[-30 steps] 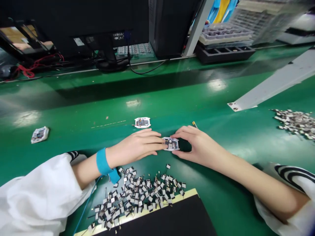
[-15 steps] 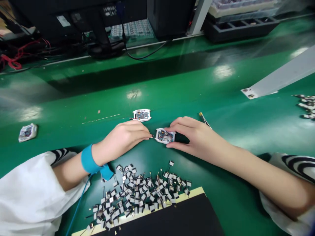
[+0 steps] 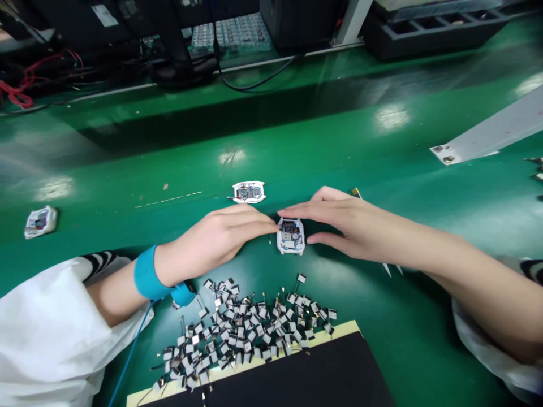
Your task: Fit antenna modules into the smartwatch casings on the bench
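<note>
A small white module (image 3: 291,235) with an exposed circuit board lies on the green mat (image 3: 297,141) between my hands. My right hand (image 3: 343,221) spans it, index finger along its far edge and thumb at its right side. My left hand (image 3: 216,240), with a blue wrist strap (image 3: 148,274), lies on the mat with its fingers pressed together, the tips touching the module's left corner. Whether they pinch anything is hidden. A pile of several small square parts with thin wires (image 3: 246,333) lies just in front of my hands.
A second white module (image 3: 249,192) lies just beyond my left hand, a third (image 3: 40,220) at far left. A black pad with a pale edge (image 3: 297,379) sits nearest me. A grey metal bar (image 3: 487,135) crosses at right. A monitor stand (image 3: 182,62), cables and a black tray (image 3: 424,28) line the back.
The module has been turned about a quarter turn on the mat. My right index finger now reaches over its far edge, and my left fingertips have come up against it.
</note>
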